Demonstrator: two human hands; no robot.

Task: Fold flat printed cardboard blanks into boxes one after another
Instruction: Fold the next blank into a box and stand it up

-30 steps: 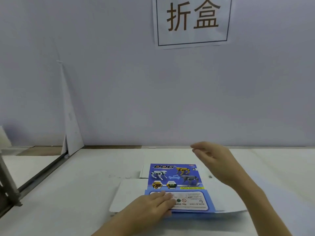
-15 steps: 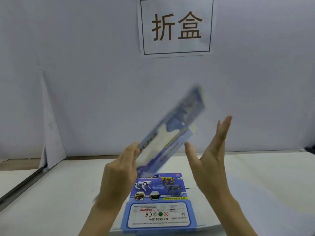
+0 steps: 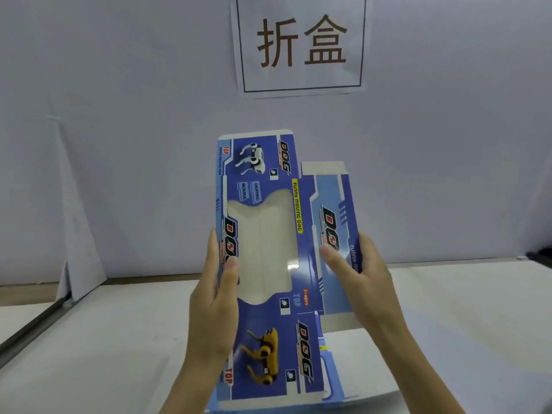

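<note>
A flat blue printed cardboard blank (image 3: 274, 204) with dog pictures, "DOG" lettering and a clear window stands upright in the air in front of me. My left hand (image 3: 213, 297) grips its left edge, thumb on the printed face and fingers behind. My right hand (image 3: 358, 276) grips its right edge around the side panel, thumb in front. Beneath the raised blank, the stack of further blanks (image 3: 334, 380) lies on the table, mostly hidden by the blank and my arms.
The white table (image 3: 463, 324) extends left and right of the stack. A grey wall with a paper sign (image 3: 301, 43) stands behind. A folded white card (image 3: 77, 258) leans against the wall at the left, beside a gap and metal rail (image 3: 30, 330).
My left hand lifted one blank off the stack and swung it upright. My right hand, open in the air before, now holds the blank's right edge. The view has shifted.
</note>
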